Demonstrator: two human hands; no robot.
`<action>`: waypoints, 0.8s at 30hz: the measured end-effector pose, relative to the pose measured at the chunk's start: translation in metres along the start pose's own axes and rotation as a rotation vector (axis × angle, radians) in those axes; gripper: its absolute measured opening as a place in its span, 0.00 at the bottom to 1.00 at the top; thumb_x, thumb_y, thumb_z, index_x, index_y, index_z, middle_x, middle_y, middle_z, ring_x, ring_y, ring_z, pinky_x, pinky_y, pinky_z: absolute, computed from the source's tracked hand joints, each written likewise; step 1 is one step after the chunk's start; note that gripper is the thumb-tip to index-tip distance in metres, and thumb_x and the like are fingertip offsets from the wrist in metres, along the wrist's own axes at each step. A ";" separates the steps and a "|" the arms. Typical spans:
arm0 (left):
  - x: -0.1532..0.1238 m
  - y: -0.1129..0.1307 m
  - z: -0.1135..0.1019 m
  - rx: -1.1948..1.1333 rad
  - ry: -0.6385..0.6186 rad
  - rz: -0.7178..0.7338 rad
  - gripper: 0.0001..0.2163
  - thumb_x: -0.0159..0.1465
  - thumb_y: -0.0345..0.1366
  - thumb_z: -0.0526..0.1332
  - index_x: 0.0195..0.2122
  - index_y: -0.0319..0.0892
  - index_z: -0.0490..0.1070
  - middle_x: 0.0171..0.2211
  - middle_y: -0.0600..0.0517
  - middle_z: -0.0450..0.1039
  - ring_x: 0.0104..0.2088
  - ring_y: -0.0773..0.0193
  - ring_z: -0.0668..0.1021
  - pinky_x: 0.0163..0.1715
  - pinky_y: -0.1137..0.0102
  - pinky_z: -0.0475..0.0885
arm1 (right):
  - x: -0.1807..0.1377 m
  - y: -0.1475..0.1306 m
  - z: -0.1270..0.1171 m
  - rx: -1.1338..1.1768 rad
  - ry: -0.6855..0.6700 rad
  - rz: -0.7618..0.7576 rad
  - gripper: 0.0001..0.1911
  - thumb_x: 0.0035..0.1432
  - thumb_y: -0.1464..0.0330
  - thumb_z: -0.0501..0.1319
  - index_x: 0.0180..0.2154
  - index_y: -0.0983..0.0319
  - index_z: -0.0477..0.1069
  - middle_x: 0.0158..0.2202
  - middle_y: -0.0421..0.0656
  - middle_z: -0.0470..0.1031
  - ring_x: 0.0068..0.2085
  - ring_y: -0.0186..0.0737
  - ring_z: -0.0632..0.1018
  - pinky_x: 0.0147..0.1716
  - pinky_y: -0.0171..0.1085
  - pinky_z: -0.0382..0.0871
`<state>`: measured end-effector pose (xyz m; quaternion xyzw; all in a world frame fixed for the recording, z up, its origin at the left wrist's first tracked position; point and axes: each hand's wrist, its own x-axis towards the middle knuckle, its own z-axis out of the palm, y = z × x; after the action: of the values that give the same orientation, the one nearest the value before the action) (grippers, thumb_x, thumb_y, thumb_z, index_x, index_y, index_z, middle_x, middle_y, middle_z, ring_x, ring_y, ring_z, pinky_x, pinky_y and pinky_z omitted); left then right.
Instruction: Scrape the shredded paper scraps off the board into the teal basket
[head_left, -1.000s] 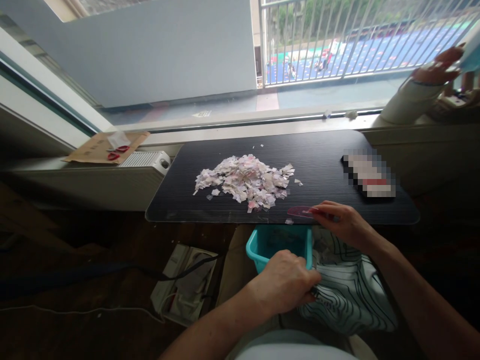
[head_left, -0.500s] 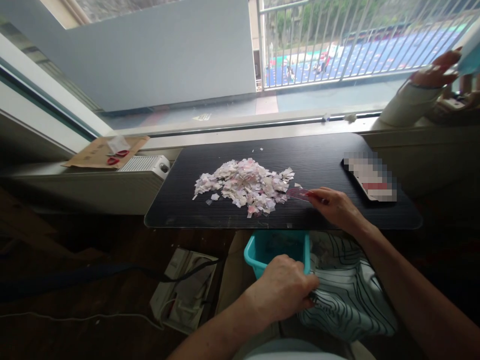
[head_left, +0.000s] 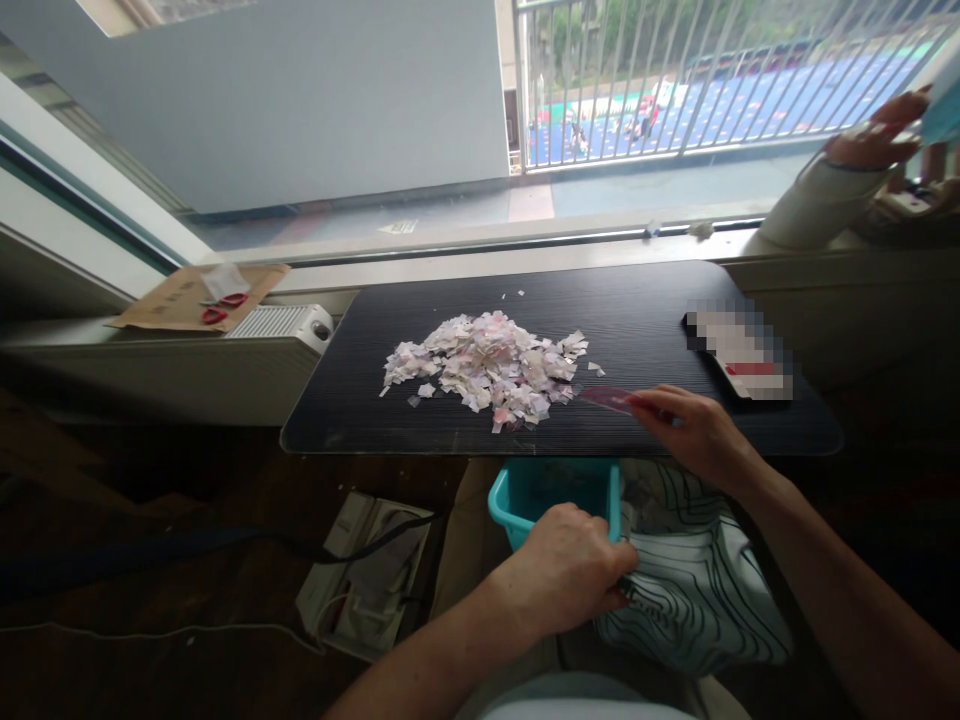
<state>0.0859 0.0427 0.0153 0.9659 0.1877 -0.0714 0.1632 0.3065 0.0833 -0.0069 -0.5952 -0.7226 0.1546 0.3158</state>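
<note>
A loose heap of small white and pinkish paper scraps (head_left: pixel 491 365) lies on the dark wood-grain tabletop (head_left: pixel 645 310). My right hand (head_left: pixel 697 435) is closed in a pinch on a thin, see-through pink plastic strip (head_left: pixel 609 400), whose far end points at the heap's right edge. Below the table's front edge, my left hand (head_left: pixel 570 565) is wrapped round the near right rim of a teal plastic bin (head_left: pixel 507 522). Shadow hides most of the bin's inside. Against the bin's right side rests a white cloth with wavy dark lines (head_left: pixel 690 590).
A blurred-out phone-like object (head_left: pixel 739 350) lies at the table's right. On the left ledge, red-handled scissors (head_left: pixel 225 308) rest on a brown envelope (head_left: pixel 165 300), beside a white radiator (head_left: pixel 289 325). An open box (head_left: pixel 382 570) stands on the floor. Another person's hand (head_left: pixel 877 135) is at upper right.
My right hand has drawn the pink strip slightly right and down, away from the heap's edge. My left hand keeps its hold on the bin. The view has shifted a little.
</note>
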 end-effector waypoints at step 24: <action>-0.028 -0.005 0.005 -0.019 0.056 -0.095 0.12 0.59 0.47 0.64 0.33 0.44 0.71 0.28 0.52 0.73 0.29 0.58 0.76 0.29 0.69 0.68 | 0.002 -0.019 0.006 -0.107 -0.052 -0.031 0.12 0.60 0.63 0.55 0.37 0.60 0.75 0.31 0.43 0.75 0.27 0.36 0.72 0.28 0.35 0.65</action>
<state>0.0583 0.0363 0.0151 0.9560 0.2386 -0.0502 0.1634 0.2883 0.0815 0.0007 -0.5958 -0.7469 0.1260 0.2670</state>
